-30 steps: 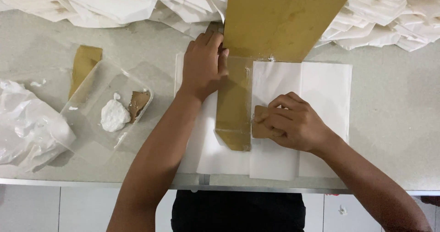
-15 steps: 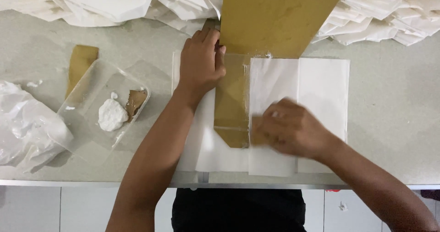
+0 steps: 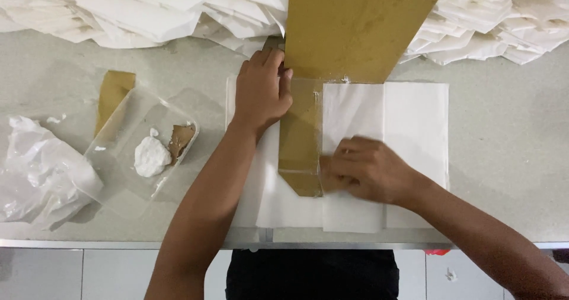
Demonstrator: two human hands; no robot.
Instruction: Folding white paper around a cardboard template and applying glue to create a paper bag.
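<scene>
At centre frame, I see left hand (image 3: 261,91) flat, pinning brown template (image 3: 301,140) steady on white paper (image 3: 415,122); right hand (image 3: 366,171) blurred, fingers curled, grip unclear.

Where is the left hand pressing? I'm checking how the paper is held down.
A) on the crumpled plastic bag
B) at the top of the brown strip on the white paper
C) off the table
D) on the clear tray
B: the left hand lies flat at the brown strip's upper end, on the white paper.
</scene>
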